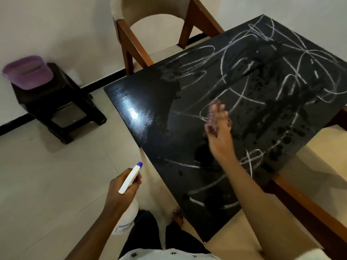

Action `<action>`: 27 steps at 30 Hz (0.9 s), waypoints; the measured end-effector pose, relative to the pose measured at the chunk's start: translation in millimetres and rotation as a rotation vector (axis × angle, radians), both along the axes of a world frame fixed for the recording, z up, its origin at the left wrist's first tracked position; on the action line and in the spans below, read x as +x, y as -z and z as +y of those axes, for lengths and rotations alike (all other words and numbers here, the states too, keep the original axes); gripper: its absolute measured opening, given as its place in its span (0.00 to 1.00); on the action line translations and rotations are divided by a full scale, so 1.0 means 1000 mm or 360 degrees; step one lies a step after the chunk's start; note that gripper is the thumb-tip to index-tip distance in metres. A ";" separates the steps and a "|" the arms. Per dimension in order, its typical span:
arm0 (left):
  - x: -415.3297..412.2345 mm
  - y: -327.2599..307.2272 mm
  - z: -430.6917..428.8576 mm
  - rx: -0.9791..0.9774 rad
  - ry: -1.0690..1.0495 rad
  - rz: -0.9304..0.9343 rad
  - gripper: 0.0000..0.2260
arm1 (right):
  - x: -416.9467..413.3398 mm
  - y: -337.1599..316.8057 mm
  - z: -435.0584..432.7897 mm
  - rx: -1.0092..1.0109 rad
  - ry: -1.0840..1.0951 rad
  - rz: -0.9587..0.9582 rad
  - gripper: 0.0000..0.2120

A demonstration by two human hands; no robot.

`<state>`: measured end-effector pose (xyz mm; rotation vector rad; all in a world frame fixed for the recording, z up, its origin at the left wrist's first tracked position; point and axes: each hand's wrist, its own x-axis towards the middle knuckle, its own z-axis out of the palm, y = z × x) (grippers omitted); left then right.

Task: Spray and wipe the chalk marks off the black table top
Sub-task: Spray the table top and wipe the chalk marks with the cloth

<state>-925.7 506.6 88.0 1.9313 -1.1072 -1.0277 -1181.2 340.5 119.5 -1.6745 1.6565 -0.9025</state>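
The black table top point(150, 113) fills the right of the view, covered in white chalk marks point(293, 76) and dark wet spray blotches point(281, 139). The strip near its left edge is wet and shiny with little chalk. My left hand point(120, 190) hangs off the table's near left side, gripping a white spray bottle point(131, 178) with a blue nozzle tip pointing toward the table. My right hand point(218, 132) is over the middle of the table top, blurred by motion. Something mottled purple shows at its fingers; I cannot tell if it is a cloth.
A beige chair with a wooden frame point(142, 34) stands at the table's far left end. A dark stool point(56, 102) carrying a purple basin point(28, 72) sits by the white wall at left. Pale floor tiles point(56, 184) lie to the left.
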 end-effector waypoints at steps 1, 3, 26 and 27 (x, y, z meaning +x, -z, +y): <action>0.002 -0.001 0.003 -0.0058 -0.0042 0.0037 0.05 | 0.011 0.017 0.001 -0.0116 -0.0260 0.0372 0.34; 0.008 -0.004 0.004 -0.0108 -0.0170 0.0144 0.09 | 0.039 0.050 0.016 -0.0278 -0.0806 0.0842 0.36; 0.028 -0.008 -0.059 -0.0307 -0.0378 0.0288 0.16 | 0.093 0.088 -0.016 -0.0706 -0.2038 0.1302 0.29; 0.029 -0.008 -0.060 -0.0309 -0.0376 0.0272 0.16 | 0.102 0.086 -0.039 -0.0623 -0.1896 0.1323 0.30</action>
